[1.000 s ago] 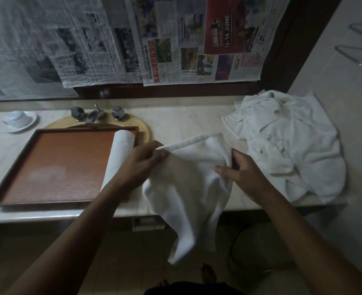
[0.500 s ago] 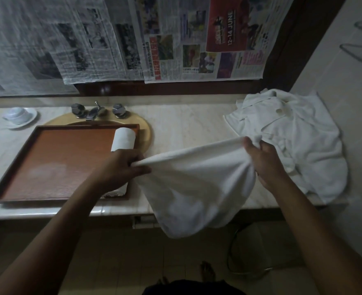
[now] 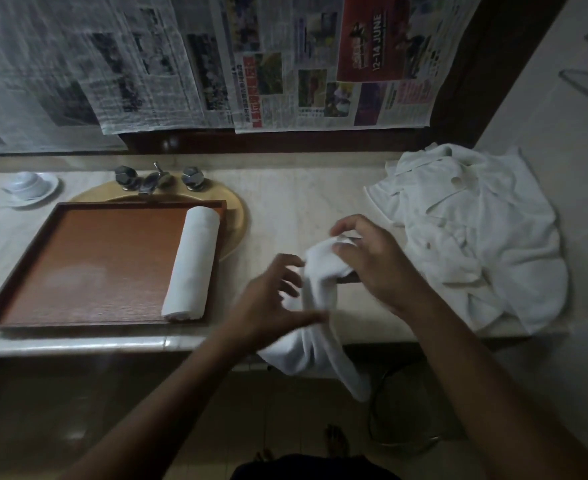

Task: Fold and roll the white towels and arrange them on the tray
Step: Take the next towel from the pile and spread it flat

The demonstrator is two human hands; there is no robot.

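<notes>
Marble worktop (image 3: 303, 209) along a wall, backed by taped-up newspaper sheets (image 3: 285, 64); dim light.

Item 1: tray (image 3: 95, 265), brown, rectangular, set over a gold-coloured basin (image 3: 237, 216) below the taps (image 3: 157, 178).
Item 2: rolled towel (image 3: 192, 268), white, one only, lying lengthwise against the tray's right wall.
Item 3: towel pile (image 3: 476, 237), white, loose and crumpled, at the worktop's right end, well apart from the tray.
Item 4: held towel (image 3: 320, 348), white, bunched rather than spread, between tray and pile; its upper part lies over the worktop and its lower part hangs past the front edge.
Item 5: right hand (image 3: 382, 265), fingers curled over the top of the held towel, gripping it.
Item 6: left hand (image 3: 271, 306), blurred, fingers spread wide, thumb against the cloth lower down; no firm grip shows.
Item 7: cup and saucer (image 3: 29, 185), white, far left.

Step in hand, as judged: sorting out the second towel ahead of folding; no fold or roll is formed yet. One of several towels is done, so the task is early.

Next move calls for: finding two corners, laying the cloth flat on the bare worktop between tray and pile, squaring the edges, then folding and rolling tightly to match item 2 and setting it just beside that roll.
</notes>
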